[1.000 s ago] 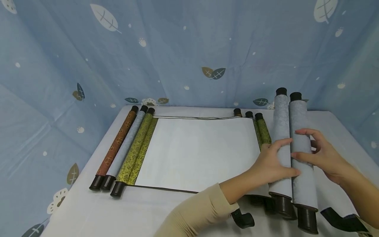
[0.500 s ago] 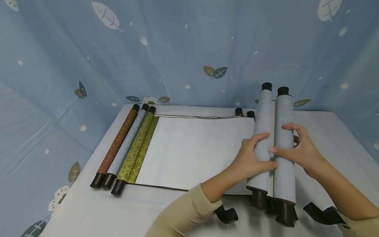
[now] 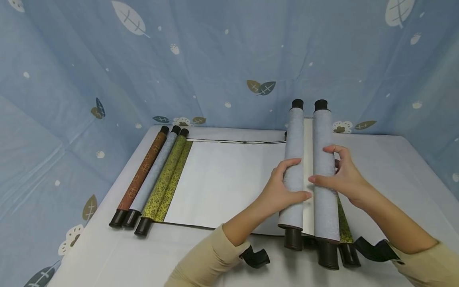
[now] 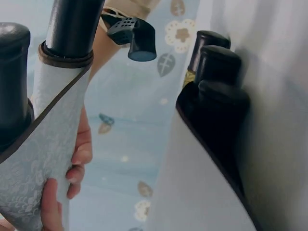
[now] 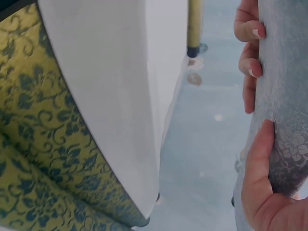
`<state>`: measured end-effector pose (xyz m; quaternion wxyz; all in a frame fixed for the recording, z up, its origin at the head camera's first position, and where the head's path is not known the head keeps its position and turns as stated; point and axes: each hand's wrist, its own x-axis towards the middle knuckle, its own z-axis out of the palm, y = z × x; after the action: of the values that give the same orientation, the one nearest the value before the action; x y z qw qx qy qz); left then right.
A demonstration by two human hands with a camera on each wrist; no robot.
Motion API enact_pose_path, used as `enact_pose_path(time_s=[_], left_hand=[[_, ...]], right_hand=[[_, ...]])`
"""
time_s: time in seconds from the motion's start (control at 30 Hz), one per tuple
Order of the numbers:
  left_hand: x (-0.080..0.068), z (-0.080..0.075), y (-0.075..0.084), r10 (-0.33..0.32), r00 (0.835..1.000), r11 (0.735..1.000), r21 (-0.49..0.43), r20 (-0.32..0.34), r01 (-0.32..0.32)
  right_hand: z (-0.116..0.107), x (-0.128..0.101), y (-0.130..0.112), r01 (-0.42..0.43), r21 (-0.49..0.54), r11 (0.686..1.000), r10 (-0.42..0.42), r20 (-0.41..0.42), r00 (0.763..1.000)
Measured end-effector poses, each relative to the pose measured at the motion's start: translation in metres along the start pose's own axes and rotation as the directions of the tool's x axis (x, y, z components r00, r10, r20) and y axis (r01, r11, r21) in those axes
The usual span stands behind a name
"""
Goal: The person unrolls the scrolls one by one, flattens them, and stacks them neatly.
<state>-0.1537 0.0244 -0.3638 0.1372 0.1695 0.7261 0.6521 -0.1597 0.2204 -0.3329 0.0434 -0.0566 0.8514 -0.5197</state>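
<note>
A hanging scroll (image 3: 326, 211) with pale blue-grey patterned backing and black roller knobs is rolled from both ends, a narrow off-white strip (image 3: 308, 215) showing between its rolls. My left hand (image 3: 279, 193) grips the left roll, thumb toward the strip. Around the right roll curl the fingers and thumb of my right hand (image 3: 346, 179). In the left wrist view the dark knobs and brown-edged backing (image 4: 53, 120) rise well above the table. The right wrist view shows a thumb and fingertips on the patterned backing (image 5: 288, 96).
Beneath lies an unrolled scroll with white paper (image 3: 229, 183) and yellow-green patterned borders (image 3: 344, 223). At the left, a brown-red roll (image 3: 141, 175), a pale blue roll (image 3: 154, 171) and a green roll (image 3: 165, 179) lie side by side. A blue leaf-print curtain (image 3: 215, 59) hangs behind the table.
Both hands have carried the blue-grey scroll leftward over the white paper. Its two rolls have moved slightly apart, exposing more of the strip between them.
</note>
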Motion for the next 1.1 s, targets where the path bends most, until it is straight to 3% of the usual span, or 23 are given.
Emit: enact_pose_path(time_s=[0.17,0.3,0.57,0.7,0.8,1.1], left_hand=[[-0.002,-0.011,-0.002,0.028,1.0,0.999,-0.025,0.01,-0.028],[-0.003,-0.021,-0.004,0.046,0.999,0.999,0.012,0.017,-0.046],[-0.002,-0.037,-0.005,-0.034,0.994,0.995,0.093,0.101,0.025],[0.001,-0.039,-0.007,-0.028,0.993,0.997,0.068,0.118,0.02],[0.003,-0.04,-0.01,-0.006,0.994,0.999,0.05,0.11,0.001],[0.002,-0.043,-0.014,0.029,0.999,0.975,0.22,0.025,-0.033]], right_hand=[[0.006,0.003,-0.003,0.022,0.009,1.0,-0.022,0.021,1.0],[0.009,0.006,-0.003,0.076,0.027,0.997,-0.077,0.046,0.996],[0.011,0.011,-0.005,0.09,0.038,0.995,-0.094,0.133,0.987],[0.013,0.014,-0.003,0.078,0.049,0.996,-0.084,0.131,0.988],[0.017,0.017,0.0,0.074,0.085,0.994,-0.083,0.117,0.99],[0.027,0.025,0.005,0.096,0.048,0.994,-0.098,0.035,0.995]])
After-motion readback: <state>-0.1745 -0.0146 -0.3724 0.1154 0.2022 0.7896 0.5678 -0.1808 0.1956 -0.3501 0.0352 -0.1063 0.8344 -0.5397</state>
